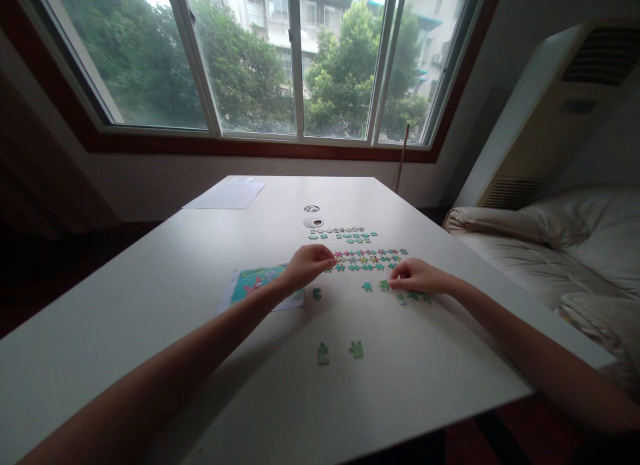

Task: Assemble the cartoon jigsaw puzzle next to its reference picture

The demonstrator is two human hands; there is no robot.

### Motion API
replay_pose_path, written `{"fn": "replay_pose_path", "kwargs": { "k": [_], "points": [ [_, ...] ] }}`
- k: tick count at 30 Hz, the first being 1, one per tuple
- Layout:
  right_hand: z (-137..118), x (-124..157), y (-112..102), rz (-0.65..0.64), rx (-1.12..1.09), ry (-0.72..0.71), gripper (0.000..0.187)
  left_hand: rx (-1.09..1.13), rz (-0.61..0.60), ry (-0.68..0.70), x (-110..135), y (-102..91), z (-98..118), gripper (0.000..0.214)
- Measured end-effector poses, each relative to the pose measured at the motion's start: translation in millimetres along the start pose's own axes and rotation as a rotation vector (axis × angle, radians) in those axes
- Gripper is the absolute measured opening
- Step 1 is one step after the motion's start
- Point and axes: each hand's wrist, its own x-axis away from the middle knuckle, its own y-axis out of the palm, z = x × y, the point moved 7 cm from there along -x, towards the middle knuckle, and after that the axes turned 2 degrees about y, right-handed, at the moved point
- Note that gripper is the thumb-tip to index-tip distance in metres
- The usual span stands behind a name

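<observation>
My left hand reaches across the white table, fingers curled in a pinch at the left end of a row of small puzzle pieces; what it pinches is too small to make out. My right hand rests closed on the table, its fingertips on a green puzzle piece. More loose pieces lie by the right wrist. Two green pieces lie nearer to me. A further group of pieces sits behind the row.
A teal picture card lies under my left forearm. Two small round lids and a sheet of paper lie farther back. A cream sofa stands to the right, with a tall air conditioner behind it.
</observation>
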Motion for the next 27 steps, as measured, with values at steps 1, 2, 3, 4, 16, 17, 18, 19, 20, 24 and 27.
{"fn": "replay_pose_path", "kwargs": {
  "k": [1,2,3,4,16,17,18,19,20,24,27],
  "points": [
    [1.7,-0.1,-0.7,0.002,-0.001,0.004,0.037,-0.012,-0.002,0.003,-0.2,-0.3,-0.2,0.020],
    [3.2,-0.1,-1.3,0.004,-0.004,0.009,0.037,-0.024,-0.005,0.005,-0.5,-0.7,-0.4,0.021],
    [4.4,0.1,-2.1,0.006,-0.010,0.013,0.037,-0.036,-0.008,0.007,-0.7,-1.1,-0.6,0.021],
    [5.1,0.3,-3.0,0.010,-0.018,0.015,0.037,-0.050,-0.013,0.008,-1.0,-1.4,-0.8,0.021],
    [1.7,1.9,-11.7,0.105,-0.007,0.005,0.034,-0.537,-0.146,-0.016,-45.3,8.2,2.5,0.018],
    [1.5,2.0,-11.2,0.110,-0.006,0.010,0.033,-0.585,-0.151,-0.028,-52.7,11.2,0.4,0.020],
    [1.0,2.1,-10.6,0.112,-0.002,0.011,0.032,-0.628,-0.156,-0.041,-59.8,14.6,-2.4,0.022],
    [0.4,2.1,-10.1,0.112,0.003,0.009,0.032,-0.666,-0.159,-0.052,-66.6,18.3,-5.4,0.024],
    [-0.3,2.2,-9.6,0.112,0.009,0.004,0.031,-0.701,-0.162,-0.062,-72.8,22.1,-8.7,0.026],
    [-1.1,2.3,-9.3,0.119,0.014,-0.010,0.031,-0.806,-0.169,-0.080,-91.4,36.3,-20.2,0.028],
    [-0.6,2.6,-8.6,0.116,-0.004,-0.009,0.032,-0.857,-0.185,-0.071,-98.7,44.0,-23.9,0.028]
  ]
}}
